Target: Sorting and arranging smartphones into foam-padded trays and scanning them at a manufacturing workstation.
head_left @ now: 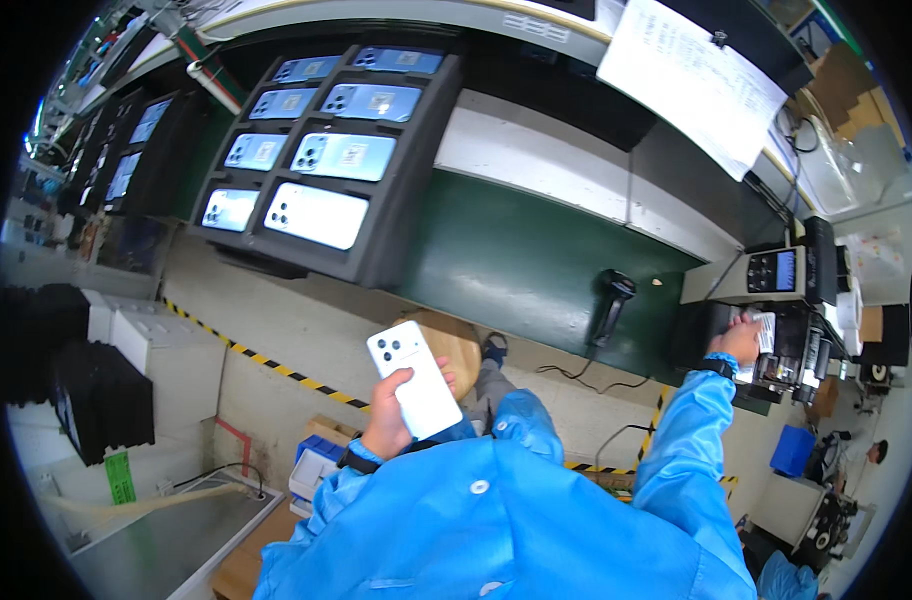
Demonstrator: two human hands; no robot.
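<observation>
Step in hand looks like collecting a label. Left hand (388,415) holds a white, rounded-corner smartphone (421,385), camera side up, thumb across its back, near the body. Right hand (739,342) is at a small white paper label (766,332) by a beige-and-black label printer (716,283); can't tell if the fingers are pinched on it. Next move probably calls for a clean pull, phone steady. Dark grey slotted tray (406,170): eight pale-blue smartphones (344,156), two columns, camera sides up.

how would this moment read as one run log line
left hand: holding white phone | right hand: touching white label at printer | black tray: phones in two columns | scanner: on green bench
</observation>
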